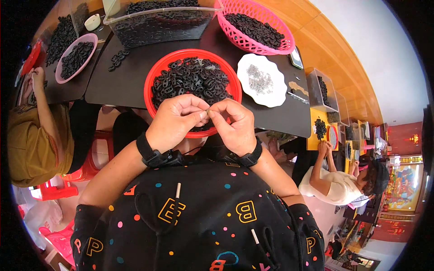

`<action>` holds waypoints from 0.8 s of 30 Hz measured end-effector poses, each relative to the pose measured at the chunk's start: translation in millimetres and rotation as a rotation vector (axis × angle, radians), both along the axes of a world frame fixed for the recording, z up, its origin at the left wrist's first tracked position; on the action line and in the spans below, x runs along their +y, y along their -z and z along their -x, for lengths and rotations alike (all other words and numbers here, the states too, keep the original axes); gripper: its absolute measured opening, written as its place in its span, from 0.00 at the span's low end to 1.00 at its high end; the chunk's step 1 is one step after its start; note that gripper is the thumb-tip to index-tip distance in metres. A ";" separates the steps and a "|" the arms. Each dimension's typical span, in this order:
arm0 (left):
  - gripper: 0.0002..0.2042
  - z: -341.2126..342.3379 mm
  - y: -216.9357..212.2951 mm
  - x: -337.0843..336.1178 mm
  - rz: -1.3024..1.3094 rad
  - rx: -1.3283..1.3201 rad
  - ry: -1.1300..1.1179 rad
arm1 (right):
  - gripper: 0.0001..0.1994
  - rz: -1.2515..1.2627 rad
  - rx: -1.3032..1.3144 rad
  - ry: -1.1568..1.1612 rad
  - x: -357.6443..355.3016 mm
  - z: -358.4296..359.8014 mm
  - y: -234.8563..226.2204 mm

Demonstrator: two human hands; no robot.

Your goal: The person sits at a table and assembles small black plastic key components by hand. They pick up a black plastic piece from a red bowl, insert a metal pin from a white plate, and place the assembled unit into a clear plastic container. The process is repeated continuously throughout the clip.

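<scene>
My left hand (175, 119) and my right hand (236, 126) meet at their fingertips over the near part of a red bowl (149, 86). Thumb and forefinger are pinched together on each side; whatever lies between them is too small to make out. Heaped in the bowl are small black plastic pieces (194, 81), many with two round holes. To the right of the bowl stands a white scallop-edged plate (279, 86) bearing a pile of tiny silvery metal pieces (260, 81).
Behind the bowl are a clear plastic bin (162, 29) and a pink basket (255, 45), both holding black pieces. A few loose ones (118, 59) lie on the dark table (122, 88). A phone (296, 58) rests at the right edge. Co-workers sit left (45, 135) and right (334, 183).
</scene>
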State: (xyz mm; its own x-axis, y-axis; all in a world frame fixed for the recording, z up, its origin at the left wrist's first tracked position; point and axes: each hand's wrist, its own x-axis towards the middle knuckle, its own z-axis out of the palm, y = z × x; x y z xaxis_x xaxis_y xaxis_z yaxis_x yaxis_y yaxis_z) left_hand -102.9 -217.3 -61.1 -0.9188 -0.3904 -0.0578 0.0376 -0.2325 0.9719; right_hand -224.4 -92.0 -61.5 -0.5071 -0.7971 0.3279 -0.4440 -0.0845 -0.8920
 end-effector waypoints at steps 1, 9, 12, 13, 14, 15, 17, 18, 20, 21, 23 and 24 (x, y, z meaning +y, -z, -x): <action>0.06 0.2 0.1 0.9 0.011 -0.005 -0.005 | 0.01 -0.003 -0.017 -0.003 -0.5 -0.2 0.7; 0.07 0.7 3.5 0.7 0.086 -0.044 -0.019 | 0.01 -0.021 -0.029 -0.027 -2.1 1.1 1.1; 0.07 1.0 2.3 1.7 0.082 -0.044 -0.027 | 0.02 -0.010 -0.048 -0.018 -2.8 2.3 5.4; 0.07 1.0 2.6 1.6 0.089 -0.040 -0.024 | 0.02 -0.015 -0.039 -0.021 -2.7 2.4 5.3; 0.07 1.0 2.7 1.3 0.095 -0.035 -0.022 | 0.02 -0.021 -0.030 -0.024 -2.4 2.6 4.2; 0.07 1.0 2.8 1.1 0.102 -0.030 -0.020 | 0.02 -0.026 -0.021 -0.027 -2.2 2.7 3.2; 0.06 2.2 3.3 3.0 0.109 -0.027 -0.067 | 0.02 -0.032 0.010 -0.029 -2.1 2.7 2.0; 0.06 2.7 4.0 4.0 0.112 -0.025 -0.091 | 0.02 -0.034 0.025 -0.030 -2.0 2.6 1.3; 0.06 3.1 7.5 5.4 0.198 -0.008 -0.117 | 0.02 -0.053 0.047 -0.025 -1.4 1.4 -2.8; 0.05 3.3 9.1 6.1 0.241 0.000 -0.129 | 0.02 -0.063 0.057 -0.021 -1.2 1.0 -3.8; 0.05 3.5 10.7 8.1 0.280 0.015 -0.150 | 0.01 -0.077 0.028 -0.011 -1.4 0.4 -2.2; 0.05 3.7 11.1 8.7 0.300 0.022 -0.159 | 0.01 -0.085 0.013 -0.005 -1.4 0.3 -1.6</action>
State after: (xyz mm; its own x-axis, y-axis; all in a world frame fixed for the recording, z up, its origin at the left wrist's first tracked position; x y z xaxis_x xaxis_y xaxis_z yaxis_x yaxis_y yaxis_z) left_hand -106.6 -208.6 -72.1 -0.8447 -0.5258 0.1005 0.0721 0.0743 0.9946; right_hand -224.7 -93.4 -59.9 -0.4990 -0.8248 0.2659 -0.4556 -0.0113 -0.8901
